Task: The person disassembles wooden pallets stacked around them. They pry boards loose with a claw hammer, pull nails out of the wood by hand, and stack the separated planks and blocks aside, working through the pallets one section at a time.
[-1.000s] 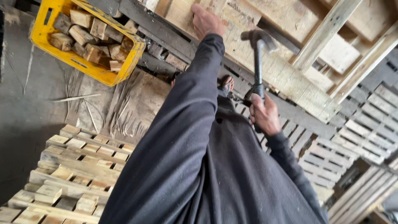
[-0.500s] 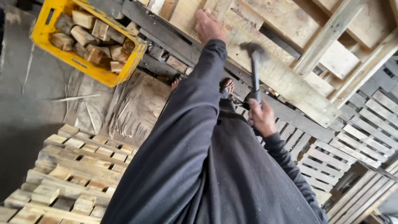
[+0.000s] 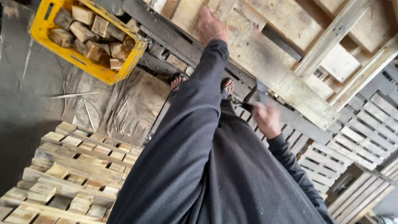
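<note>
On pallet (image 3: 265, 54), our left hand (image 3: 212, 25) presses flat, fingers spread; right hand (image 3: 267, 118) clamped round blurred hammer (image 3: 261, 93) handle. Hammer likely head-heavy, stiff; grip handle low.

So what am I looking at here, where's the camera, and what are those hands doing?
The camera sits on a person's head and looks down their dark-sleeved arms, so the view is tilted. The left hand presses flat on a wooden pallet. The right hand grips a hammer, blurred by motion. Below the arms you see the person's sandalled feet. To the left stands a yellow crate full of wood blocks, with sacking beside it. More pallets lie stacked at lower left and at right.
</note>
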